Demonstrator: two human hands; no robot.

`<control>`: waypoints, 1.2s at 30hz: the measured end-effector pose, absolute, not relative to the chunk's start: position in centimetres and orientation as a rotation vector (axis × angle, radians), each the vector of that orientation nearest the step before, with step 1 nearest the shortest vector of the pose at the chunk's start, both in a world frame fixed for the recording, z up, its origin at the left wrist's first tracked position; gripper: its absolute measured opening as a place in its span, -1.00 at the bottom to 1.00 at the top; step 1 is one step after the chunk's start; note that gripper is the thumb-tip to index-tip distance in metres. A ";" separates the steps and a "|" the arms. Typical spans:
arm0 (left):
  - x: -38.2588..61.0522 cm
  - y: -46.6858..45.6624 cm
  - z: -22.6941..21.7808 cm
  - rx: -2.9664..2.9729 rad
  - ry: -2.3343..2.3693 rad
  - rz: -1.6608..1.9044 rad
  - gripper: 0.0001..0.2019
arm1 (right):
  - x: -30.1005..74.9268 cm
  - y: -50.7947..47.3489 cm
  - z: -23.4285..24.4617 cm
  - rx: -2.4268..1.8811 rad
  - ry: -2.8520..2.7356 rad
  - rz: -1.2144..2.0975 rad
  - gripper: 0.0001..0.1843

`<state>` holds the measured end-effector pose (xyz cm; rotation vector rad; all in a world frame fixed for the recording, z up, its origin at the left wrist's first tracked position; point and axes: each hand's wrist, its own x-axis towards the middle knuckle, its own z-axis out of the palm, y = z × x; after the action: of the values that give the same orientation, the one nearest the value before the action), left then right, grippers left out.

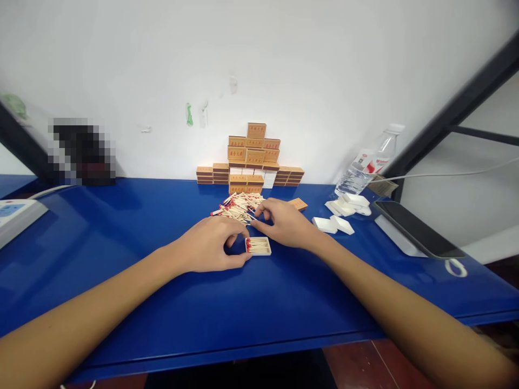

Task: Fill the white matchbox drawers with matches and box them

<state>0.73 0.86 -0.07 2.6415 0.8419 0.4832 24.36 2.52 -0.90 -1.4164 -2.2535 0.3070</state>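
My left hand (217,243) grips the left end of a small white matchbox tray (266,253) between thumb and fingers. Inside the tray lie several matches (258,245), their red heads at the left. Just beyond it, a loose heap of matches (242,204) is spread on the blue table (243,313). My right hand (284,221) reaches over the right edge of the heap, its thumb and index finger close together near a match stick. Whatever sits between those fingertips is too small to make out for sure. An orange matchbox cover (299,204) lies behind the right hand.
Stacked matchboxes (254,156) stand against the wall behind the heap. To the right are white empty trays (324,225), a tilted water bottle (368,162) and a phone (417,229) on a white box. A white device (20,219) sits at the far left.
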 end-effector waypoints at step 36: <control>0.5 1.3 -0.1 2.718 0.928 0.543 -0.77 | 24.4 -0.7 1.8 -1.116 -2.563 0.472 -0.90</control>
<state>0.54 1.33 -0.14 2.7177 0.9284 0.5428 24.43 -0.67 1.79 -1.1162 -2.5631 0.4717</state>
